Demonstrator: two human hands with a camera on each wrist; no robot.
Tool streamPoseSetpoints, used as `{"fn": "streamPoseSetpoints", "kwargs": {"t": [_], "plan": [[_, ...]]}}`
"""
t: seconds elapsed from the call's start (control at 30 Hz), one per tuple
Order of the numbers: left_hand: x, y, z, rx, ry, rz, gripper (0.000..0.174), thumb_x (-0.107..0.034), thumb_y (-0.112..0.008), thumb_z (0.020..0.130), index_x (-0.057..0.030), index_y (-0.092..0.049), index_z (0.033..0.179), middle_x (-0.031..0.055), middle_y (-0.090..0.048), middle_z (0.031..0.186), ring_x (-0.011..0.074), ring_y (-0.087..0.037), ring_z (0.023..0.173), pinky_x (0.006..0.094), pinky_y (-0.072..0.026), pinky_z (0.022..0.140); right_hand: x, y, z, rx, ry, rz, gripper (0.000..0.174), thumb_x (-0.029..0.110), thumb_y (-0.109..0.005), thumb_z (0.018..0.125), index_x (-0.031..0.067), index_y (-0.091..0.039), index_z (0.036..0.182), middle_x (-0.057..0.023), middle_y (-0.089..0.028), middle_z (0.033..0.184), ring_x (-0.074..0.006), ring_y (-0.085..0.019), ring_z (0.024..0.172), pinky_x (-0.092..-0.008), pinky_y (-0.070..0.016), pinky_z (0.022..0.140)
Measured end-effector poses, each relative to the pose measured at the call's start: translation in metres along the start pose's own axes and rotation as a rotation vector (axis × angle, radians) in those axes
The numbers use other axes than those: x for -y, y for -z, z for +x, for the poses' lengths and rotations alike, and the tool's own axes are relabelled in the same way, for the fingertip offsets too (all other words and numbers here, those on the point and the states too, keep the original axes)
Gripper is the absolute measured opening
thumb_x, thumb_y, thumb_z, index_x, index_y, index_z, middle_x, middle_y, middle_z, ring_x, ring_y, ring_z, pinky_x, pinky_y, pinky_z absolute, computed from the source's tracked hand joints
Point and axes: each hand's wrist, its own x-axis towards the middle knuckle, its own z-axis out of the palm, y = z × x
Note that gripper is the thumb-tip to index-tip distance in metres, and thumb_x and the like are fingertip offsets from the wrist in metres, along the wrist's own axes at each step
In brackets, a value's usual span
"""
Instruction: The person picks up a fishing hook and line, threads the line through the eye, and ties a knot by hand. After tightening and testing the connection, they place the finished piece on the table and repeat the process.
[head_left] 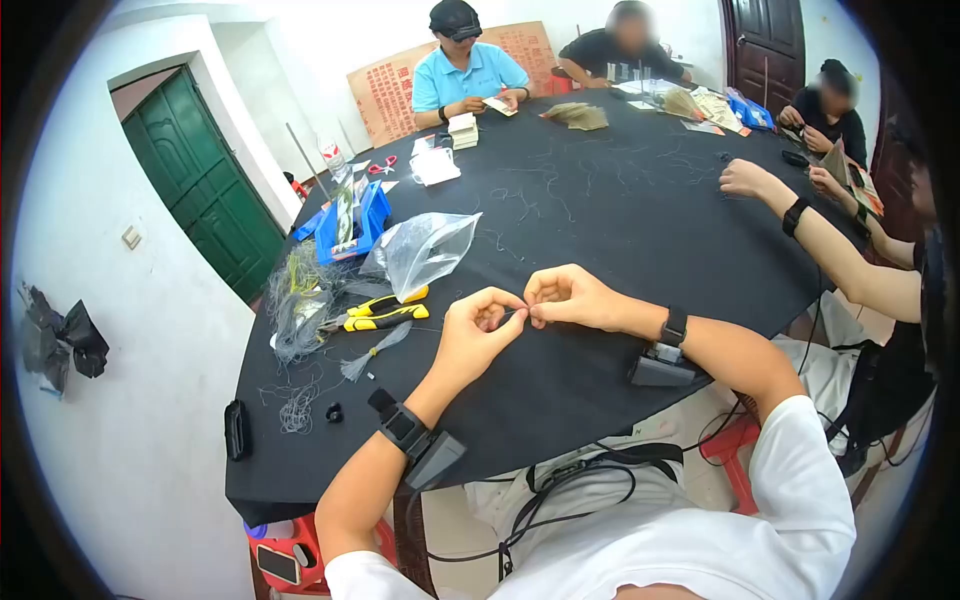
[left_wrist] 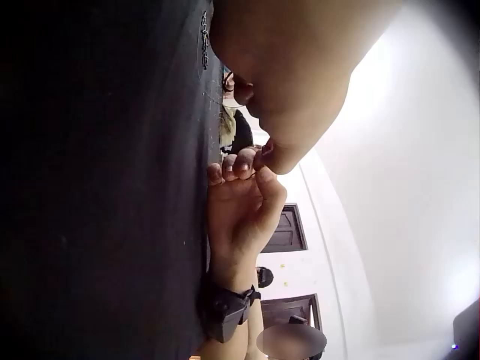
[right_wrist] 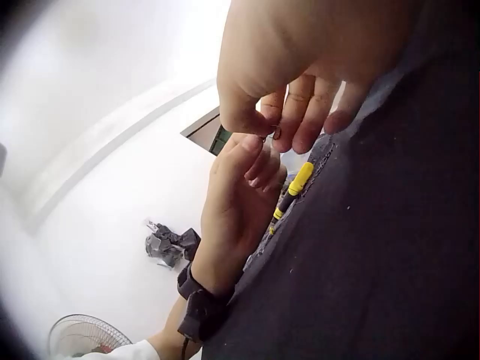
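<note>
Both hands meet over the black table [head_left: 620, 230], just above its near edge. My left hand [head_left: 497, 315] and my right hand [head_left: 548, 300] pinch a thin grey thread [head_left: 524, 314] between thumb and forefinger, fingertips almost touching. In the right wrist view, my right hand [right_wrist: 289, 112] hangs curled over my left hand [right_wrist: 241, 187], with a tiny dark piece [right_wrist: 276, 134] between them. In the left wrist view, my right hand [left_wrist: 241, 206] shows its curled fingers near my left hand [left_wrist: 289, 97]. Each wrist carries a strapped camera.
Yellow-handled pliers [head_left: 385, 311] lie left of my hands, beside a clear plastic bag [head_left: 422, 250], a blue tray [head_left: 352, 225] and tangled grey threads [head_left: 300, 310]. Loose threads are scattered across the cloth. Several other people sit round the far and right sides handling paper stacks [head_left: 462, 130].
</note>
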Motion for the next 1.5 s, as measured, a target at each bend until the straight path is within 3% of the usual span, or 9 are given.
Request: {"fn": "streamPoseSetpoints", "kwargs": {"t": [0.17,0.27,0.77,1.07,1.5], "plan": [[-0.003,0.003,0.002,-0.004,-0.002,-0.003,0.009,-0.008,-0.066,0.076,-0.003,-0.063,0.084,-0.0083,-0.036,0.056,0.0005,-0.031,0.054,0.0188,-0.0243,0.049,0.002,-0.002,0.002,-0.029,-0.036,0.046,0.007,0.006,-0.057,0.08,0.0019,-0.057,0.086,-0.0034,-0.061,0.077,-0.0095,-0.058,0.072,-0.0217,-0.0454,0.066],[0.001,0.005,0.003,0.01,-0.037,-0.018,0.005,-0.004,-0.064,0.08,-0.0021,-0.063,0.084,-0.0094,-0.047,0.06,-0.0023,-0.032,0.053,0.0167,-0.0232,0.048,0.004,-0.003,0.003,-0.041,-0.059,0.03,0.007,0.007,-0.057,0.08,0.0021,-0.057,0.085,-0.0033,-0.061,0.076,-0.0093,-0.058,0.071,-0.0215,-0.0443,0.064],[0.001,0.003,0.001,0.023,-0.04,0.023,0.006,-0.004,-0.066,0.078,-0.0027,-0.064,0.083,-0.0089,-0.049,0.061,-0.0012,-0.031,0.054,0.0173,-0.0231,0.048,0.003,-0.002,0.001,-0.028,-0.065,0.058,0.006,0.006,-0.054,0.08,0.0022,-0.056,0.083,-0.0037,-0.06,0.073,-0.0094,-0.056,0.067,-0.0217,-0.043,0.061],[0.0,0.004,0.001,0.02,-0.024,0.02,0.005,-0.004,-0.065,0.078,-0.0029,-0.063,0.082,-0.0085,-0.051,0.062,-0.0013,-0.034,0.055,0.0165,-0.0247,0.049,0.002,-0.001,0.001,-0.02,-0.06,0.018,0.012,0.013,-0.061,0.084,0.0033,-0.058,0.089,-0.0048,-0.063,0.085,-0.0101,-0.058,0.075,-0.0222,-0.0439,0.065],[0.004,0.005,0.0,-0.019,-0.01,0.05,0.007,-0.008,-0.065,0.077,-0.0036,-0.061,0.079,-0.008,-0.05,0.063,-0.0009,-0.036,0.057,0.0164,-0.0279,0.051,0.004,-0.002,0.0,-0.026,-0.083,0.047,0.014,0.011,-0.064,0.083,0.0026,-0.059,0.093,-0.0048,-0.064,0.084,-0.0095,-0.059,0.075,-0.0202,-0.0443,0.064]]}}
